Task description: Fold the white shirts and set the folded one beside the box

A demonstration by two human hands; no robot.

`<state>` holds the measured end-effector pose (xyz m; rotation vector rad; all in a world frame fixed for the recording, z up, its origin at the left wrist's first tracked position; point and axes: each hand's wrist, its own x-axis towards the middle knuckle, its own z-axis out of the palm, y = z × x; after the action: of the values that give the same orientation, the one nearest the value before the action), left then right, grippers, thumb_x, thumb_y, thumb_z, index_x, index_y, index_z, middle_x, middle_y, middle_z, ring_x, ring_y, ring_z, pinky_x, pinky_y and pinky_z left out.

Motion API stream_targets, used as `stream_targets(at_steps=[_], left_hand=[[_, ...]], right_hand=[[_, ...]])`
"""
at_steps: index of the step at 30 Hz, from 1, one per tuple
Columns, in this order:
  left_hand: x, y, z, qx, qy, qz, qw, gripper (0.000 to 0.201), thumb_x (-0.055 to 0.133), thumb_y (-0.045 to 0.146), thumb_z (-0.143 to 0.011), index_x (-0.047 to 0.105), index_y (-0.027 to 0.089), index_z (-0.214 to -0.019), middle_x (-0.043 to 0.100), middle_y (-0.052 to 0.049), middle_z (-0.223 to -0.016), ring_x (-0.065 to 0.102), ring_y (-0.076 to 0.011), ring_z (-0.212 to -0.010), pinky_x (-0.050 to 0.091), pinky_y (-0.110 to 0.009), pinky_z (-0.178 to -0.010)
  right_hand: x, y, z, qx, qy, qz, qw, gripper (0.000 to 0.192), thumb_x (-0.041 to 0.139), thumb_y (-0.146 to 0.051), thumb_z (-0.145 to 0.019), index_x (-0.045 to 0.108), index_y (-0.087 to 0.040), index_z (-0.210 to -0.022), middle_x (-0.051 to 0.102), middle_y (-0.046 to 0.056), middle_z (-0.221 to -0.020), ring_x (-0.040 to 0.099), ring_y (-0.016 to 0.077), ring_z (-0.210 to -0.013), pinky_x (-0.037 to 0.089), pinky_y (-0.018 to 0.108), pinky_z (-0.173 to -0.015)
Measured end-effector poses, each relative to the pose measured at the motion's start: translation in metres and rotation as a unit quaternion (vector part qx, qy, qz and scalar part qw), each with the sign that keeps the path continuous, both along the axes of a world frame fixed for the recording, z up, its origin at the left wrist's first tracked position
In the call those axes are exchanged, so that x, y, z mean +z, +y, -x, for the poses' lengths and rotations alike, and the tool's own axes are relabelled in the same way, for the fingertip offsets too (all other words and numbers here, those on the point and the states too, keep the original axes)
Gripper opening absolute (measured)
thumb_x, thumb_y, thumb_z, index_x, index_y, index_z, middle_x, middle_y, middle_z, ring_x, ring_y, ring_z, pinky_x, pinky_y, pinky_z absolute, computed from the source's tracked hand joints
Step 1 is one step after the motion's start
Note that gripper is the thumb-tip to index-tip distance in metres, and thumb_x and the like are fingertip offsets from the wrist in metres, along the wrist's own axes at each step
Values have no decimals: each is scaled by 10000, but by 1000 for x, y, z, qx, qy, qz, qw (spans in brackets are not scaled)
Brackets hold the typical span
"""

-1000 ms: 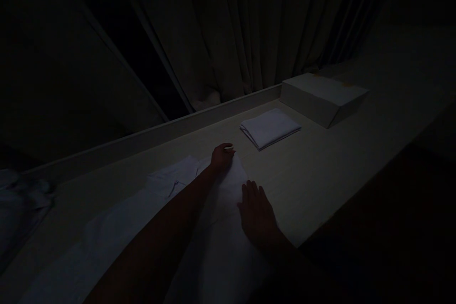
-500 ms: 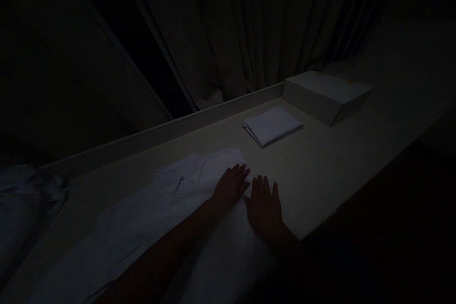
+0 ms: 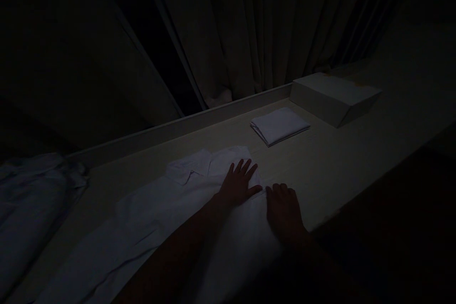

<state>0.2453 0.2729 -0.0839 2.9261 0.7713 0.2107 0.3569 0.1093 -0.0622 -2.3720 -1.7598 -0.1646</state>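
Dim light, seen from my remote post: a white shirt lies spread on the desk, its collar left of and slightly beyond my left hand. That hand rests flat on the cloth, fingers fanned, and is the nearer of the two to the collar. My right hand sits just beside it at the shirt's right edge, fingers curled; in this gloom I cannot tell whether it pinches the fabric. The shirt's long axis appears to run from the hands toward the near left. Beyond the hands, to the right, lies a folded white cloth; past it stands a pale box, its contents not visible. Crumpled fabric lies at far left.
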Motion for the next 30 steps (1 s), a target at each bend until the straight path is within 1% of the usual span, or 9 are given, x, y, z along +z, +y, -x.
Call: stream_targets(at_steps=[5,8,11,15,18,22,25,28,30], left_hand=[[1,-2,-1,5,1,3,1000,800,399,717,-845,250,302,-1513,214,-67,-1593,123,-318,-1468,140,-543,-1162],[-1,-2,1,6,-3,-4,1000,792,392,711,-851,256,296,-1511,208,-70,-1594,126,-317,-1468,147,-547,-1161],[-3,-2,2,4,-7,-21,1000,723,361,637,-898,251,274,-1513,210,-70,-1593,133,-303,-1468,147,-543,-1165],[1,-10,-1,43,-28,-66,997,613,325,404,-946,263,169,-1509,274,-118,-1566,158,-283,-1466,119,-544,-1178],[9,-32,7,80,-58,-84,992,604,346,349,-930,302,124,-1490,315,-147,-1543,189,-292,-1458,141,-553,-1182],[11,-74,71,142,-113,-86,980,522,381,345,-922,419,208,-1424,430,-113,-1478,340,-279,-1395,290,-528,-1143],[8,-98,156,244,-97,-85,961,401,438,288,-894,567,215,-1267,598,-136,-1277,526,-280,-1209,418,-487,-1041],[9,-105,240,321,-48,-110,940,354,447,178,-857,632,201,-1159,642,-155,-1159,575,-289,-1101,464,-465,-943],[13,-104,281,348,-28,-135,927,403,448,121,-829,627,221,-1176,632,-140,-1190,565,-286,-1122,456,-453,-929]], right_hand=[[2,1,-2,-23,1,5,1000,265,426,-110,-898,680,-132,-969,625,155,-936,533,289,-956,393,436,-826],[-4,5,-1,13,6,-47,999,333,412,-100,-905,627,-104,-1159,621,166,-1113,520,283,-1072,391,444,-924],[-19,13,7,82,1,-111,990,476,378,-50,-888,484,-37,-1352,516,194,-1353,410,281,-1286,330,439,-1064],[-43,25,18,120,5,-132,984,521,335,-29,-878,436,-16,-1389,481,203,-1405,398,256,-1331,363,425,-1075],[-55,28,19,106,-2,-123,987,483,363,-45,-878,507,-51,-1339,530,190,-1363,451,249,-1297,381,423,-1068],[-60,28,16,105,-20,-124,987,411,409,-104,-890,580,-45,-1258,550,202,-1336,442,267,-1304,360,426,-1088],[-62,27,14,107,-21,-130,985,409,395,-124,-904,581,-50,-1261,547,198,-1338,433,260,-1311,353,420,-1096],[-64,26,13,109,-21,-129,985,413,387,-147,-919,573,-55,-1276,541,195,-1344,443,260,-1301,359,420,-1096],[-65,26,13,115,-25,-127,985,416,389,-162,-922,569,-52,-1281,538,200,-1346,445,264,-1300,361,424,-1099]])
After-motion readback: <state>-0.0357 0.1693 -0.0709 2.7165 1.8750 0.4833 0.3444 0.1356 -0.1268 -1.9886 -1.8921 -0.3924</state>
